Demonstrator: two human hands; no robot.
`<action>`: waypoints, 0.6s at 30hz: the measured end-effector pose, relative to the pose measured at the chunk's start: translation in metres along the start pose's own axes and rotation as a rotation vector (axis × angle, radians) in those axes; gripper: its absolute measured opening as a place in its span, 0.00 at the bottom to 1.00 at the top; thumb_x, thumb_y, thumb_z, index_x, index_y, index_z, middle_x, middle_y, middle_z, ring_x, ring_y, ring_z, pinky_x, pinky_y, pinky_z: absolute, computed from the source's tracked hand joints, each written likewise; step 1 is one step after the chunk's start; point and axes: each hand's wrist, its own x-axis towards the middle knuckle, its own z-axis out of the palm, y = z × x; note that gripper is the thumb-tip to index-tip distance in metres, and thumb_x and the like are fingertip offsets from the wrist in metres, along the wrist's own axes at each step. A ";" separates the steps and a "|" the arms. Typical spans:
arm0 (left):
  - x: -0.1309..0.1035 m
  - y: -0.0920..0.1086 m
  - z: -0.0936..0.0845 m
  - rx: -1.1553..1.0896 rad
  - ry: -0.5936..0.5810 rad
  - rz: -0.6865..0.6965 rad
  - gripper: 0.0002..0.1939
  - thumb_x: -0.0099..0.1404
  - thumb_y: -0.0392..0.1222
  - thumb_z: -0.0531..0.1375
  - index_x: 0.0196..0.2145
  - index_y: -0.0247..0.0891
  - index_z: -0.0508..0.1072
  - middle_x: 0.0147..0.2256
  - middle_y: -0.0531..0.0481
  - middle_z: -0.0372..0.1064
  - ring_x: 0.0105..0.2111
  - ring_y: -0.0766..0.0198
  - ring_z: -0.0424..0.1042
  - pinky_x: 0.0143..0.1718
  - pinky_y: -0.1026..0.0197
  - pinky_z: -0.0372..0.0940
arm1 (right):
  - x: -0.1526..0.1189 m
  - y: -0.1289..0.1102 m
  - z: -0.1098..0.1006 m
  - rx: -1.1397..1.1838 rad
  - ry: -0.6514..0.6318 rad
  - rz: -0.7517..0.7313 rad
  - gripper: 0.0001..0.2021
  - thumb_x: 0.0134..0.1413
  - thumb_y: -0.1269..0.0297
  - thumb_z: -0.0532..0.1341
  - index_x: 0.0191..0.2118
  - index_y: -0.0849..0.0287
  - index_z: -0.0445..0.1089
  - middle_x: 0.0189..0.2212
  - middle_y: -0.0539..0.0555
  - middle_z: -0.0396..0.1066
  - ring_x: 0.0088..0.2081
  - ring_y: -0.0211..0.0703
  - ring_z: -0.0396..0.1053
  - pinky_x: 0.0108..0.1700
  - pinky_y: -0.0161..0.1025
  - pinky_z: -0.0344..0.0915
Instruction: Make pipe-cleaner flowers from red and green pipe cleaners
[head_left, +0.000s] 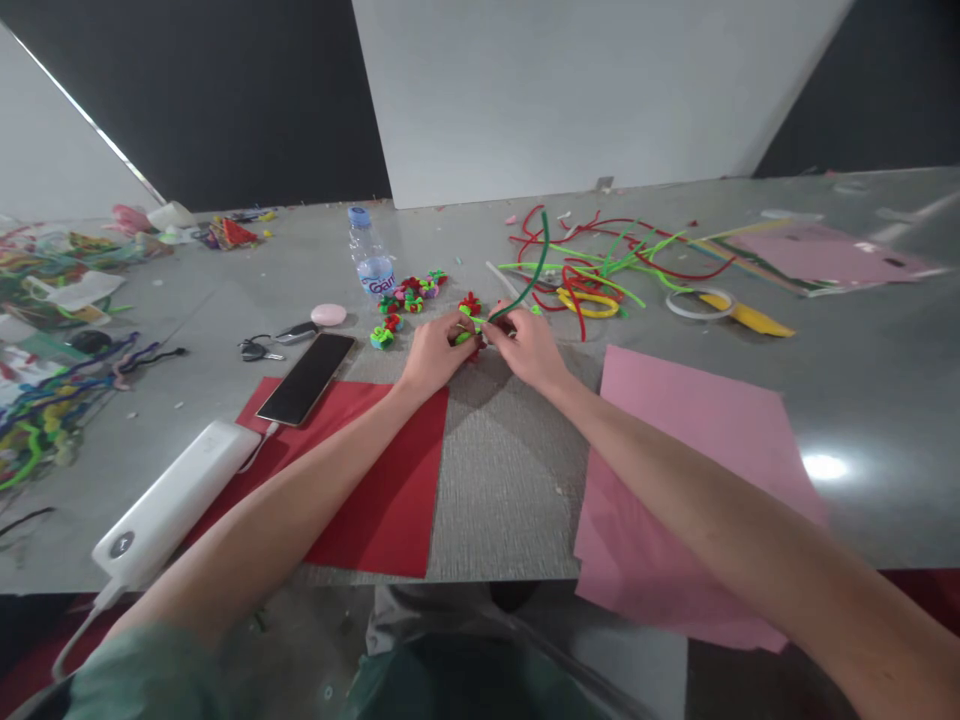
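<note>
Fingers of my left hand [439, 352] are closed round a small green and red piece of fuzzy stem. My right hand [527, 345] pinches a dark green pipe cleaner [541, 262], whose free end curves upward. Both hands meet above the grey table, and the fingers hide much of the small piece. Just beyond them is a little red fuzzy piece [470, 302]. To the left lie several small red, green and purple fuzzy pieces [411, 292], with a light green one [382, 338] nearest me.
A water bottle [370, 255] stands behind. Loose pipe cleaners [600, 255], yellow-handled scissors [589, 303] and a tape roll [700, 304] lie right. Red paper [382, 480], pink paper [690, 420], a phone [307, 378], a power bank [176, 500] and keys [259, 350] lie nearer.
</note>
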 end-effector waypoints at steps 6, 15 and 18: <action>0.000 -0.003 -0.001 -0.036 -0.005 -0.011 0.04 0.68 0.40 0.63 0.35 0.39 0.78 0.26 0.52 0.78 0.26 0.64 0.77 0.31 0.64 0.66 | -0.004 -0.009 -0.005 -0.117 -0.044 -0.048 0.20 0.73 0.52 0.59 0.28 0.54 0.65 0.24 0.49 0.67 0.29 0.43 0.63 0.37 0.42 0.58; 0.000 0.003 -0.001 -0.015 -0.044 -0.001 0.06 0.67 0.38 0.62 0.34 0.38 0.79 0.25 0.53 0.77 0.25 0.65 0.76 0.31 0.64 0.66 | -0.008 -0.016 -0.009 -0.452 0.089 -0.232 0.15 0.73 0.70 0.57 0.51 0.50 0.81 0.56 0.59 0.77 0.59 0.64 0.62 0.62 0.63 0.56; 0.001 0.003 -0.001 -0.018 -0.048 -0.029 0.08 0.68 0.39 0.61 0.34 0.38 0.80 0.27 0.52 0.78 0.26 0.64 0.76 0.31 0.65 0.67 | -0.006 -0.009 -0.013 -0.456 0.064 -0.223 0.12 0.75 0.64 0.59 0.44 0.50 0.82 0.46 0.59 0.80 0.55 0.63 0.62 0.61 0.63 0.53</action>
